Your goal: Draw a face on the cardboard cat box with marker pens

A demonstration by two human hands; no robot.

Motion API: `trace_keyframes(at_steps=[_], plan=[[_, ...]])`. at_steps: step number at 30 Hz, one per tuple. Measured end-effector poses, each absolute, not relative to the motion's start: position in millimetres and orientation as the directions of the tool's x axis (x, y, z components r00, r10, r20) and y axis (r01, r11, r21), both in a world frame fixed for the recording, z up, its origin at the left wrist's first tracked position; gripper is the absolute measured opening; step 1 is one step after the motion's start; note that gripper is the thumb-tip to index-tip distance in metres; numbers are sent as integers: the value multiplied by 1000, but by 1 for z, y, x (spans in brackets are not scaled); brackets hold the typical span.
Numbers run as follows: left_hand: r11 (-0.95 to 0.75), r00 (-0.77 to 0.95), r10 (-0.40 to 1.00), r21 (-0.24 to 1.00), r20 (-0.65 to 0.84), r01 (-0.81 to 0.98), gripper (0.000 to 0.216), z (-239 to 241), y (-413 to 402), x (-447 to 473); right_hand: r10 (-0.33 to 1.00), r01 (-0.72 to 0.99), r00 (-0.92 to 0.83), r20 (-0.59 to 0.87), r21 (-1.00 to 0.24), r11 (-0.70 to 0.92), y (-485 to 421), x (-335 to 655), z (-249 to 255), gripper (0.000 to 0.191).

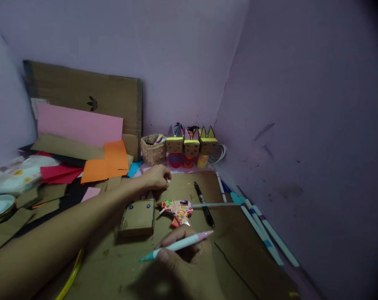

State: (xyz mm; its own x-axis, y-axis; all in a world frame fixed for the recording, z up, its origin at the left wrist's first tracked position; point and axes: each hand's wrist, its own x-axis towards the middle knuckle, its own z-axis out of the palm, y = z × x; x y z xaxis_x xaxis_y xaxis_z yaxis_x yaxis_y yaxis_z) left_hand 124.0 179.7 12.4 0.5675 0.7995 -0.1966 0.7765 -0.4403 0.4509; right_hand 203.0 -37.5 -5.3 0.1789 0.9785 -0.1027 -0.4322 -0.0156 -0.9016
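Observation:
My right hand point(184, 260) is near the bottom middle and grips a pastel marker point(178, 246) with a pink end and a teal tip, held level above the cardboard sheet point(239, 246). My left hand point(156, 177) reaches forward with its fingers curled; a small white bit shows at the fingertips, and I cannot tell what it is. Just below it lies a small cardboard box point(138, 216) with two dark dots on top. A patterned glue gun point(178, 210) with a glue stick point(215, 204) lies right of the box.
A black marker point(204, 203) and several pens point(264, 233) lie at the right by the wall. Three cardboard figures point(191, 146) and a woven basket point(153, 149) stand at the back. Pink point(79, 124), orange point(106, 162) and red paper point(59, 173) pile at left, by a plate point(0, 205).

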Motion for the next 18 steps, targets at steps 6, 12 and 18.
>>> trace_keyframes(at_steps=[6,12,18], plan=[[-353,481,874,592,-67,724,21,41,180,111,974,-373,223,-46,-927,42,-31,204,-14,28],[-96,108,993,811,41,578,36,60,118,46,960,-276,280,-14,-959,67,-26,220,-11,31],[197,121,963,937,-240,290,49,14,56,17,981,-345,167,102,-926,155,-12,212,-20,26]])
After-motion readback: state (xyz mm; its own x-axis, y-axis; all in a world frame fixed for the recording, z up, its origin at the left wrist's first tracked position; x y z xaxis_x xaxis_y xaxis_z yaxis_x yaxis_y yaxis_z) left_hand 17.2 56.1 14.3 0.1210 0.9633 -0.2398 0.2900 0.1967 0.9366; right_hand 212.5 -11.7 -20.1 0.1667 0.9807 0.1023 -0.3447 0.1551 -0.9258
